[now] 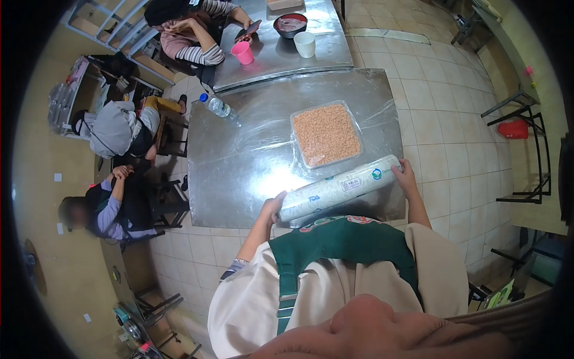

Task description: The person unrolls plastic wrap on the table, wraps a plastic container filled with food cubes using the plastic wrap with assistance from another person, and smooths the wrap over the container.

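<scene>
Across the near side of the metal table [239,173] I hold a thick roll of plastic wrap [332,190] with printed labels, tilted up toward the right. My left hand [274,207] is closed around its left end, and my right hand [406,178] grips the right end. Just beyond the roll lies a square clear tray [304,157] filled with small orange-brown crumbly pieces [326,133]. Its top looks shiny, and a clear film seems to stick out at its left edge. The undersides of my fingers are hidden behind the roll.
A water bottle [218,106] with a blue cap lies at the far left of the table. A second metal table [269,66] adjoins it, bearing a pink cup [243,52], a white cup [305,44] and a dark bowl [290,24]. Three people sit at the left and far side.
</scene>
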`<action>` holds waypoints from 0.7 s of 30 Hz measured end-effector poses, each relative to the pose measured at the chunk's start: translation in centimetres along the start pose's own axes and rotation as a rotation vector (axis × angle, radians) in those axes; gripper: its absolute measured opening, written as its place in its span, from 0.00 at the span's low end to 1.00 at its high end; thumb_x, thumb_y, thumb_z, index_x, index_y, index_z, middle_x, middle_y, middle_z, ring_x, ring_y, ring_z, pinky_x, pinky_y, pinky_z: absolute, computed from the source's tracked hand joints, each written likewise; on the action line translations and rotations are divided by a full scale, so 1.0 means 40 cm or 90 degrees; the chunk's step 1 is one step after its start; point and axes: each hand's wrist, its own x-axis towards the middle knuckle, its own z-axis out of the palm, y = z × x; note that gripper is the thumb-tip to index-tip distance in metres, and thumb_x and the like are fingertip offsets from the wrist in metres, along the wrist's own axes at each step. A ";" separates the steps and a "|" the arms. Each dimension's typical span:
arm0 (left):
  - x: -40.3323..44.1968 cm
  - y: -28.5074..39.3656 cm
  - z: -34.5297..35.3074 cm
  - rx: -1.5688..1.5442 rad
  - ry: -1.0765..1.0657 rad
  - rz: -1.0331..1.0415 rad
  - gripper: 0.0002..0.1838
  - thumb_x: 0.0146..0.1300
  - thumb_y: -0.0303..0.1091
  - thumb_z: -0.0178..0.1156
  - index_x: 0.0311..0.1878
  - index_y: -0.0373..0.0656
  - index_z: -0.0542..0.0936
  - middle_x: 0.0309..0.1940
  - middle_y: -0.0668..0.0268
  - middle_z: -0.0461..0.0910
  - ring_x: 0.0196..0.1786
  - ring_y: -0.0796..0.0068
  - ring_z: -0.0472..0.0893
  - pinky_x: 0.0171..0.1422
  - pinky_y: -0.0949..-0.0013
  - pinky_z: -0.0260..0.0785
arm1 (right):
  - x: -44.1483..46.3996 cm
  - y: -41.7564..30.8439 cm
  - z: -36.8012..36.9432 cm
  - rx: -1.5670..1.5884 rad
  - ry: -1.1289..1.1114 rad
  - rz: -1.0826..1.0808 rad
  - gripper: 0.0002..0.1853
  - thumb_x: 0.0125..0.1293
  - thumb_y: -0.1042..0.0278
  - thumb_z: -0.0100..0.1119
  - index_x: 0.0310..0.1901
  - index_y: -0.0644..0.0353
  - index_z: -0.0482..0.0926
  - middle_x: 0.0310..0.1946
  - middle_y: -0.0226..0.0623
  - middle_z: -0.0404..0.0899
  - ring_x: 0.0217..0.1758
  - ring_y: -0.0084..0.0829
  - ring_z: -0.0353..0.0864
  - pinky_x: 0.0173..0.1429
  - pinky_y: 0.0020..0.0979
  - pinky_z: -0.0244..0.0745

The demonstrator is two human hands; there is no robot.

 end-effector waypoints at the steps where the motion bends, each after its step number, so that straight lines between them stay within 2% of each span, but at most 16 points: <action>1: 0.054 -0.024 -0.003 -0.012 -0.028 0.007 0.32 0.51 0.59 0.51 0.36 0.31 0.76 0.24 0.56 0.76 0.13 0.72 0.70 0.08 0.73 0.53 | 0.006 0.022 0.002 -0.050 0.012 0.009 0.21 0.53 0.61 0.57 0.44 0.67 0.67 0.33 0.42 0.74 0.37 0.32 0.74 0.41 0.29 0.68; 2: 0.103 -0.055 0.009 -0.008 -0.029 0.008 0.32 0.51 0.59 0.51 0.36 0.31 0.76 0.24 0.56 0.76 0.13 0.72 0.70 0.08 0.73 0.53 | 0.010 0.033 0.001 -0.100 0.024 0.018 0.20 0.52 0.60 0.57 0.41 0.68 0.69 0.33 0.44 0.74 0.37 0.33 0.74 0.41 0.30 0.68; 3: 0.145 -0.088 0.021 -0.135 -0.119 0.035 0.33 0.51 0.60 0.51 0.38 0.31 0.76 0.25 0.57 0.77 0.18 0.70 0.73 0.14 0.72 0.61 | 0.004 0.024 -0.001 -0.098 0.027 0.020 0.20 0.52 0.60 0.57 0.41 0.68 0.69 0.33 0.44 0.74 0.37 0.33 0.74 0.41 0.30 0.68; 4: 0.095 -0.053 0.024 -0.261 -0.209 0.062 0.34 0.51 0.61 0.50 0.39 0.32 0.76 0.26 0.57 0.77 0.23 0.67 0.77 0.21 0.71 0.69 | -0.007 -0.010 0.002 -0.181 0.035 0.064 0.21 0.52 0.59 0.57 0.40 0.68 0.69 0.33 0.47 0.75 0.37 0.36 0.75 0.41 0.31 0.68; 5: 0.033 -0.026 0.005 -0.157 -0.224 0.011 0.33 0.54 0.60 0.44 0.48 0.37 0.72 0.42 0.53 0.75 0.49 0.61 0.72 0.51 0.66 0.63 | -0.013 -0.032 0.005 -0.264 0.046 0.109 0.21 0.51 0.57 0.57 0.38 0.69 0.70 0.33 0.50 0.75 0.38 0.39 0.75 0.41 0.33 0.68; 6: 0.048 -0.016 -0.008 -0.148 -0.228 0.012 0.33 0.54 0.60 0.44 0.48 0.37 0.72 0.42 0.53 0.75 0.49 0.61 0.72 0.51 0.66 0.63 | -0.015 -0.029 0.003 -0.262 0.053 0.114 0.21 0.51 0.57 0.57 0.38 0.69 0.70 0.33 0.50 0.75 0.38 0.39 0.75 0.41 0.33 0.68; 8: 0.086 -0.004 -0.045 0.362 -0.028 0.061 0.33 0.54 0.61 0.42 0.47 0.38 0.73 0.45 0.49 0.73 0.49 0.56 0.72 0.52 0.65 0.63 | -0.024 -0.014 -0.007 -0.331 0.059 0.099 0.20 0.50 0.57 0.58 0.35 0.69 0.71 0.28 0.45 0.75 0.31 0.34 0.75 0.35 0.32 0.69; 9: -0.095 0.129 -0.041 0.579 0.076 0.091 0.29 0.52 0.59 0.49 0.43 0.41 0.76 0.43 0.49 0.73 0.48 0.53 0.71 0.55 0.59 0.59 | -0.033 -0.023 -0.011 -0.331 0.065 0.104 0.20 0.50 0.57 0.58 0.35 0.69 0.71 0.28 0.45 0.75 0.31 0.34 0.75 0.35 0.32 0.69; 10: -0.121 0.168 -0.027 0.583 0.074 0.095 0.29 0.52 0.59 0.49 0.43 0.41 0.76 0.43 0.49 0.73 0.48 0.53 0.71 0.55 0.59 0.59 | -0.039 -0.044 -0.015 -0.324 0.036 0.153 0.22 0.50 0.56 0.58 0.36 0.69 0.71 0.31 0.49 0.75 0.35 0.38 0.75 0.38 0.33 0.69; 12: -0.139 0.211 0.001 0.631 0.222 0.489 0.27 0.47 0.55 0.55 0.44 0.44 0.75 0.43 0.54 0.73 0.51 0.56 0.69 0.59 0.55 0.53 | -0.042 -0.044 -0.023 -0.314 0.007 0.204 0.23 0.49 0.54 0.57 0.38 0.69 0.71 0.34 0.52 0.74 0.39 0.43 0.75 0.41 0.35 0.68; 14: -0.133 0.249 0.094 0.573 0.190 0.789 0.26 0.45 0.50 0.57 0.46 0.44 0.73 0.48 0.57 0.69 0.56 0.60 0.64 0.61 0.52 0.47 | -0.039 -0.022 -0.028 -0.293 -0.017 0.234 0.24 0.49 0.54 0.58 0.37 0.70 0.71 0.33 0.52 0.74 0.37 0.41 0.75 0.40 0.35 0.69; 16: -0.136 0.295 0.211 0.598 0.191 1.036 0.26 0.49 0.48 0.54 0.51 0.46 0.69 0.54 0.59 0.63 0.60 0.62 0.59 0.62 0.53 0.45 | -0.048 -0.037 -0.030 -0.285 -0.016 0.241 0.24 0.49 0.54 0.59 0.37 0.70 0.70 0.33 0.51 0.74 0.36 0.40 0.75 0.40 0.35 0.69; 18: -0.114 0.321 0.318 0.637 0.132 1.125 0.27 0.53 0.48 0.51 0.55 0.47 0.65 0.60 0.61 0.56 0.64 0.62 0.53 0.65 0.52 0.40 | -0.060 -0.055 -0.031 -0.276 -0.010 0.249 0.23 0.49 0.54 0.59 0.36 0.69 0.70 0.32 0.51 0.74 0.35 0.39 0.74 0.39 0.34 0.69; 19: -0.099 0.335 0.361 0.637 0.121 1.131 0.27 0.53 0.48 0.51 0.55 0.47 0.65 0.60 0.61 0.56 0.64 0.62 0.53 0.65 0.52 0.40 | -0.069 -0.058 -0.033 -0.272 -0.010 0.224 0.22 0.49 0.56 0.60 0.35 0.68 0.70 0.30 0.47 0.73 0.33 0.35 0.74 0.36 0.32 0.68; 20: -0.084 0.347 0.401 0.684 0.081 1.142 0.28 0.55 0.50 0.47 0.58 0.48 0.62 0.62 0.62 0.53 0.66 0.65 0.48 0.66 0.52 0.35 | -0.077 -0.060 -0.037 -0.270 -0.009 0.199 0.20 0.50 0.57 0.60 0.34 0.67 0.69 0.29 0.44 0.73 0.31 0.30 0.73 0.32 0.29 0.68; 21: -0.078 0.352 0.431 0.729 0.037 1.150 0.29 0.58 0.52 0.43 0.60 0.49 0.59 0.64 0.64 0.49 0.67 0.68 0.43 0.67 0.52 0.31 | -0.092 -0.054 -0.042 -0.273 -0.003 0.209 0.20 0.50 0.57 0.60 0.34 0.67 0.69 0.29 0.44 0.73 0.31 0.30 0.73 0.32 0.29 0.68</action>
